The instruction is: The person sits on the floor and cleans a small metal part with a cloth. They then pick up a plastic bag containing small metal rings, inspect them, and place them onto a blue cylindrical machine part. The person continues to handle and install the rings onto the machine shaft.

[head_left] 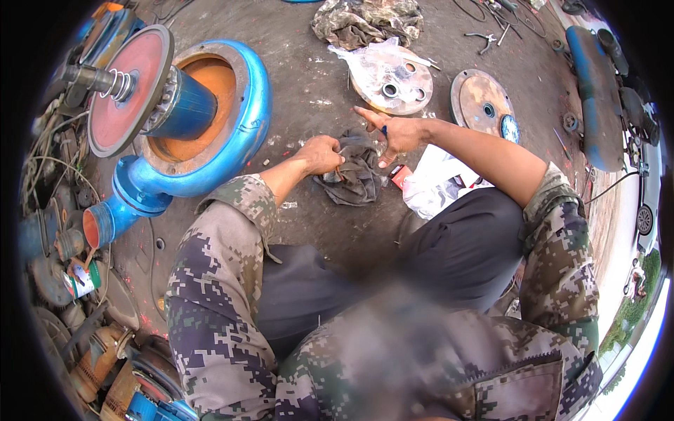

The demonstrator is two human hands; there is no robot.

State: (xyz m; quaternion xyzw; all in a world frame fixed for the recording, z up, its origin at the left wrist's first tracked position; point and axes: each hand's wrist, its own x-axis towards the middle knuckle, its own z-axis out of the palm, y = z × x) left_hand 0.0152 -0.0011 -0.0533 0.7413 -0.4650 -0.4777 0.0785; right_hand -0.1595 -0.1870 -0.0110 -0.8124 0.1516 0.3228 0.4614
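Camouflage jacket (316, 372) nearest | left hand (323, 154) gripping dark rag (357, 174) | right hand (400, 135) spread wide | red box (401, 176) markings illegible

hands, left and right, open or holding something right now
Left hand: closed, apparently holding the crumpled dark grey cloth by its edge.
Right hand: open, fingers spread, nothing visibly held.

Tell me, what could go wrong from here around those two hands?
The dark cloth at the left hand looks grimy, so it might smear dirt on whatever it touches. The red box lies close to the right hand and could get knocked. The clear film on the round plate might slip or snag if brushed.
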